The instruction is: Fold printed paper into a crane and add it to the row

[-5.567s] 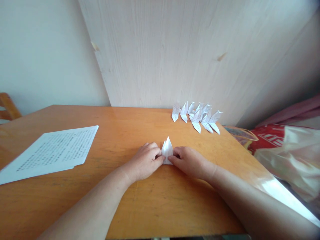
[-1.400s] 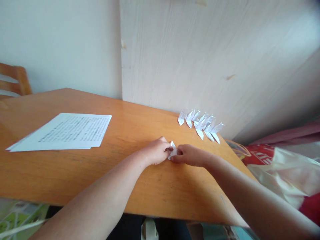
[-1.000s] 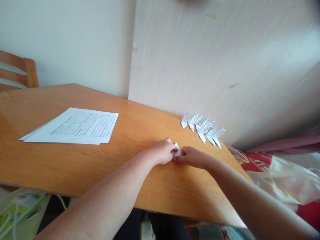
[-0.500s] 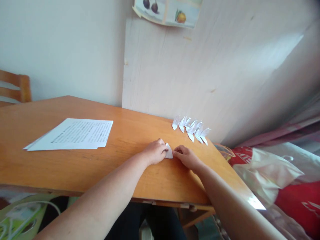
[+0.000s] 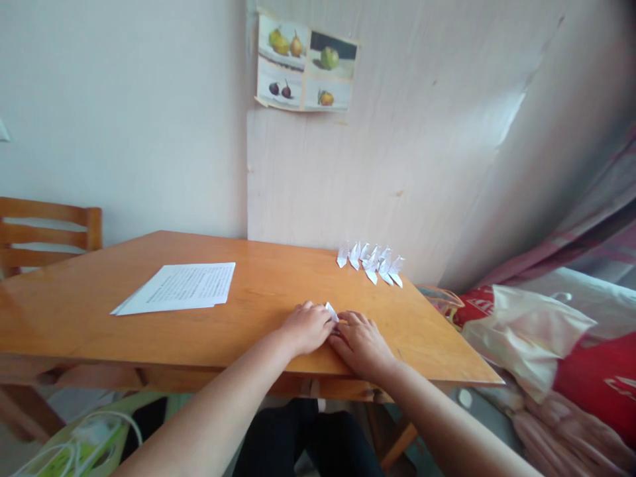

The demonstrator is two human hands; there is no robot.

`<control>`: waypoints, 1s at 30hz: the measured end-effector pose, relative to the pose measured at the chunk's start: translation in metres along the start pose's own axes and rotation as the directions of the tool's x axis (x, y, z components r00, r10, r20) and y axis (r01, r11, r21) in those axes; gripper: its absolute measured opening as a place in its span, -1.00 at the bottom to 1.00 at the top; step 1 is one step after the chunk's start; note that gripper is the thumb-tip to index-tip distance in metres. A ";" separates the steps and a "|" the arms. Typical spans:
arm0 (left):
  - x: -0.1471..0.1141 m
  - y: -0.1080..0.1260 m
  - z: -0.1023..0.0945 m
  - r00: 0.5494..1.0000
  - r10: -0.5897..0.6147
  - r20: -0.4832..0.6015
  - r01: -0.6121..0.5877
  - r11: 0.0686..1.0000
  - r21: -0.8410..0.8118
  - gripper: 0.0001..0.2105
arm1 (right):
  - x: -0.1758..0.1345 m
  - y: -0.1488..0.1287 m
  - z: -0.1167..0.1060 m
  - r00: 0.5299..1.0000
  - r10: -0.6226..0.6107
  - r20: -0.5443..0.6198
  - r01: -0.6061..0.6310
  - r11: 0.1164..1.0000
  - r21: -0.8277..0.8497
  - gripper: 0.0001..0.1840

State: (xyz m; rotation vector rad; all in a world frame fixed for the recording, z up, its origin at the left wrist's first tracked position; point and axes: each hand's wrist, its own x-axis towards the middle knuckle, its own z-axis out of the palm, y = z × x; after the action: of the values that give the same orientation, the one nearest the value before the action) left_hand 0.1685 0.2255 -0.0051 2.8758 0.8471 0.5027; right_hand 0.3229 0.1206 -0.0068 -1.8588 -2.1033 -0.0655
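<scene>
A small folded piece of white paper (image 5: 330,310) lies on the wooden table (image 5: 268,285) near its front edge, mostly covered by my hands; only its pointed upper corner shows. My left hand (image 5: 309,327) is closed on the paper's left side, fingers curled down over it. From the right, my right hand (image 5: 362,343) presses on the same paper, its fingers over it and its thumb nearer me. The two hands meet at the paper. Farther back on the right, several folded white paper pieces (image 5: 371,265) stand in a cluster with pointed tips.
A stack of printed sheets (image 5: 186,286) lies on the left of the table. Behind the table is a wall with a fruit picture (image 5: 305,63). A wooden chair (image 5: 50,232) stands far left. Red and white bags (image 5: 527,331) sit beyond the table's right edge.
The view has tilted up, showing more wall. My right hand has come in from beside the paper to lie over it, and both hands now cover more of it.
</scene>
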 end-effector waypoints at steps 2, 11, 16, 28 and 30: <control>-0.025 0.012 -0.006 1.000 0.005 -0.010 -0.005 1.000 0.002 -0.60 | -0.021 -0.007 -0.001 0.999 -0.043 -0.012 0.043 0.998 0.034 -0.60; -0.097 0.050 -0.008 0.993 0.044 -0.110 -0.046 0.999 -0.013 -0.56 | -0.072 -0.012 0.025 0.952 -0.162 -0.261 0.195 0.975 0.107 -0.64; -0.111 0.067 -0.016 0.982 0.065 -0.177 -0.060 0.998 0.035 -0.75 | -0.084 -0.027 0.004 0.928 -0.193 -0.319 0.262 0.946 0.189 -0.77; -0.167 0.130 -0.070 0.973 -0.129 -0.191 0.016 0.864 -0.504 -0.65 | -0.124 -0.079 -0.037 0.972 0.074 -0.221 0.180 0.364 0.914 -0.65; -0.174 0.136 -0.073 0.970 -0.144 -0.196 0.007 0.824 -0.567 -0.69 | -0.129 -0.087 -0.041 0.973 0.068 -0.220 0.185 0.339 0.922 -0.64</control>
State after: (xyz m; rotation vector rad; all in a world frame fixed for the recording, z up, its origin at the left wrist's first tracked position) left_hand 0.0751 0.0169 0.0399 2.2564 0.6868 0.9183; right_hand 0.2594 -0.0260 0.0123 -0.9420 -1.4367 0.7617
